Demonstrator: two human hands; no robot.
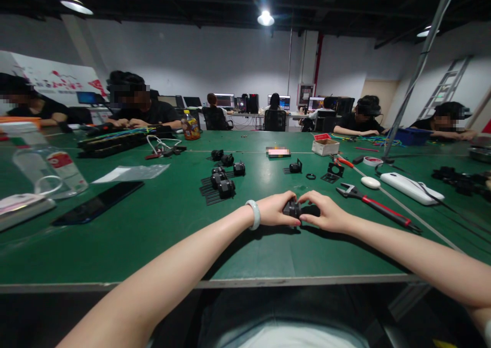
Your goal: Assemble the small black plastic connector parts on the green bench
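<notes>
Between my two hands, low over the green table [161,251], is a small black cylindrical part [293,209]. My left hand [274,210], with a pale bangle at the wrist, is closed around its left side. On the right side, the thumb and fingers of my right hand [326,213] pinch the same part. Just beyond my hands lie a black ring nut [310,176], a flat black bracket [333,172] and a black part on a bracket [294,167]. Several similar black assemblies [224,185] are grouped to the left.
An adjustable wrench [378,210] with red-black handle lies right of my hands, near a white power bank [412,188]. At left are a phone [97,203], plastic bag [132,173] and clear bottle [49,158]. A small box [325,147] stands farther back. Co-workers sit across the table.
</notes>
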